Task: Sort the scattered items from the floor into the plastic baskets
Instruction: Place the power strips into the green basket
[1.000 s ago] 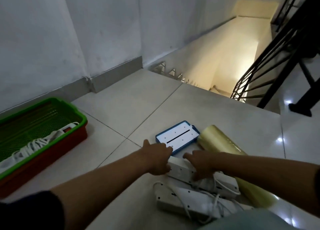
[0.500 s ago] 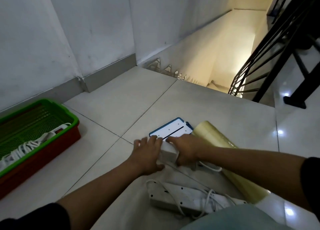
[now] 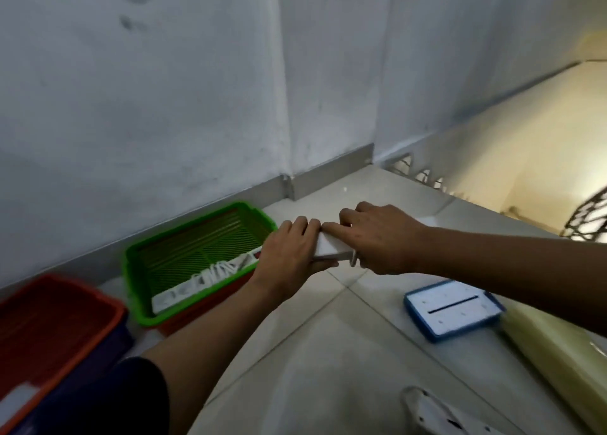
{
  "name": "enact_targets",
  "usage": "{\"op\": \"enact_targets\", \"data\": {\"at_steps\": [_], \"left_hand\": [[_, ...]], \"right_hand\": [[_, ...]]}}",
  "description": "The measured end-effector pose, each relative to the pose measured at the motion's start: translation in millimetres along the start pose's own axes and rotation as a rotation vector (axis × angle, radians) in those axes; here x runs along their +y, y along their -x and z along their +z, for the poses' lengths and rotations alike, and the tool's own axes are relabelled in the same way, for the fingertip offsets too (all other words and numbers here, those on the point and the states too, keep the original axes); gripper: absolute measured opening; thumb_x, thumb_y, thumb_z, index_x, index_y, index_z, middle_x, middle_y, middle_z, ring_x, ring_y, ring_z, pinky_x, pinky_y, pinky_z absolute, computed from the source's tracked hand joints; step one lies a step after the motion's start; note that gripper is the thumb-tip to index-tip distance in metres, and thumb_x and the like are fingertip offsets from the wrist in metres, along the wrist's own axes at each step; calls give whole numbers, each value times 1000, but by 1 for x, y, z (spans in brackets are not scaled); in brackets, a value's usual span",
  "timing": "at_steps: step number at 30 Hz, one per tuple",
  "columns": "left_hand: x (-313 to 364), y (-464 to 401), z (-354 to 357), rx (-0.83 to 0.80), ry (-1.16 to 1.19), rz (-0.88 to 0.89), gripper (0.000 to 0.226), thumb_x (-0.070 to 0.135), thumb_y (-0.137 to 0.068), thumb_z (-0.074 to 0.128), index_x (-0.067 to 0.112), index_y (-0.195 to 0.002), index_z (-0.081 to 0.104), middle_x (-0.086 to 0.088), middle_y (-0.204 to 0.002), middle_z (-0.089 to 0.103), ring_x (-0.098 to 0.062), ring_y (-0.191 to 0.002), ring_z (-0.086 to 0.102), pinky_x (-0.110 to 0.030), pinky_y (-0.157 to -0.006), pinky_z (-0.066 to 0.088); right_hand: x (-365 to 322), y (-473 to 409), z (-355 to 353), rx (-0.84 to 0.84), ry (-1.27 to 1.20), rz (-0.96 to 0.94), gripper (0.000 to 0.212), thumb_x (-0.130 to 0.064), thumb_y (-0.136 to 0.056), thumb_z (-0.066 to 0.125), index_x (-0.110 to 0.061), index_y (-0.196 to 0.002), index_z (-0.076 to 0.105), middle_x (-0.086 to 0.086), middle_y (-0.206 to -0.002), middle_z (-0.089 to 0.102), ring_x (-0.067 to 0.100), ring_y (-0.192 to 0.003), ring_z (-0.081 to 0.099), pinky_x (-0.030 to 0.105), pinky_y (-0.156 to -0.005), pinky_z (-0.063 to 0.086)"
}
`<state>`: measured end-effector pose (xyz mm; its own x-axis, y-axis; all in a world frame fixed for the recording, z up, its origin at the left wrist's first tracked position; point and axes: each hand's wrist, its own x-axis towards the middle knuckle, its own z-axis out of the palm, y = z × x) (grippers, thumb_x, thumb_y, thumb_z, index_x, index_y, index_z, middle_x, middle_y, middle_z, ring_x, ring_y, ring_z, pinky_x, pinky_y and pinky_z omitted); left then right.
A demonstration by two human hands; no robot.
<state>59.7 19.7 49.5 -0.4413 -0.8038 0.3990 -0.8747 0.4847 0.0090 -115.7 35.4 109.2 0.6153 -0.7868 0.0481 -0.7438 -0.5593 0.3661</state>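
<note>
Head view, hands: left hand (image 3: 290, 254) and right hand (image 3: 377, 237) both clasp one white power strip (image 3: 331, 249), held in the air just right of the green basket (image 3: 138, 270).
Left hand: fingers curled over the strip's near-left end, thumb under it; forearm runs back to a dark sleeve (image 3: 141, 398) at the lower edge.
Right hand: fingers pressed on the strip's top and right side; a loop of white cord (image 3: 354, 260) shows at the palm.
Power strip: mostly hidden by both hands, only a pale wedge and one edge visible; sockets not seen.
Green basket: slatted, nested on a red basket (image 3: 200, 313) below; holds another white power strip with coiled cord (image 3: 203, 282), blurred.
Orange basket (image 3: 65, 342): lower left, cut off by the frame, stacked on a dark blue one (image 3: 108, 352); a pale object at its bottom corner is unclear.
Floor items: blue-rimmed white board with a slot (image 3: 455, 310); beside it a yellowish roll (image 3: 558, 352), cut off right; a third white power strip (image 3: 440, 415) cut off at the bottom.
Background: stair railing (image 3: 588, 218) at the right edge, motion-blurred.
</note>
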Motion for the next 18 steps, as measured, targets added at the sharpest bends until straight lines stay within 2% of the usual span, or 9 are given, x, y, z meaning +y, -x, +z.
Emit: {"op": "enact_targets", "data": {"at_steps": [4,6,10,12,15,18], "left_hand": [[-47,24,-15,165,-80,-152,53,56,-80,56,11,-107,54,-10,-101,58,-27,-86,54,-37,-64,44],[-69,35,-17,167,-123,-268,53,52,-80,55,9,-112,53,-12,-104,57,-30,-90,54,-39,-68,44],[-117,61,-8,136,-207,-465,45,44,-88,48,9,-116,50,-14,-109,55,-31,-95,50,-39,-73,39],[-137,75,1,126,-228,-521,41,42,-88,50,8,-111,55,-15,-103,58,-33,-91,53,-41,-72,41],[-168,93,18,110,-285,-601,37,34,-81,64,8,-107,58,-15,-98,60,-34,-85,56,-41,-68,44],[-193,98,36,97,-310,-633,36,23,-75,71,10,-106,58,-14,-97,61,-34,-85,57,-42,-67,44]], "right_hand": [[-31,-53,-21,135,110,-116,74,-16,-80,68,-19,-140,25,13,-119,51,31,-103,52,39,-66,51],[-49,-82,-25,207,132,-154,69,-9,-79,66,-18,-138,31,15,-116,52,32,-102,52,42,-68,49],[-90,-140,-13,323,135,-192,66,-14,-75,71,-18,-132,39,13,-117,54,30,-108,52,40,-79,48],[-110,-165,0,361,108,-221,53,-12,-81,61,-17,-131,42,14,-120,54,32,-116,50,41,-88,46],[-139,-200,24,365,45,-229,50,-13,-89,52,-15,-137,39,19,-135,50,34,-134,37,51,-108,32],[-160,-226,50,351,14,-177,54,-17,-90,53,-16,-141,36,17,-144,44,34,-140,29,55,-113,20]]}}
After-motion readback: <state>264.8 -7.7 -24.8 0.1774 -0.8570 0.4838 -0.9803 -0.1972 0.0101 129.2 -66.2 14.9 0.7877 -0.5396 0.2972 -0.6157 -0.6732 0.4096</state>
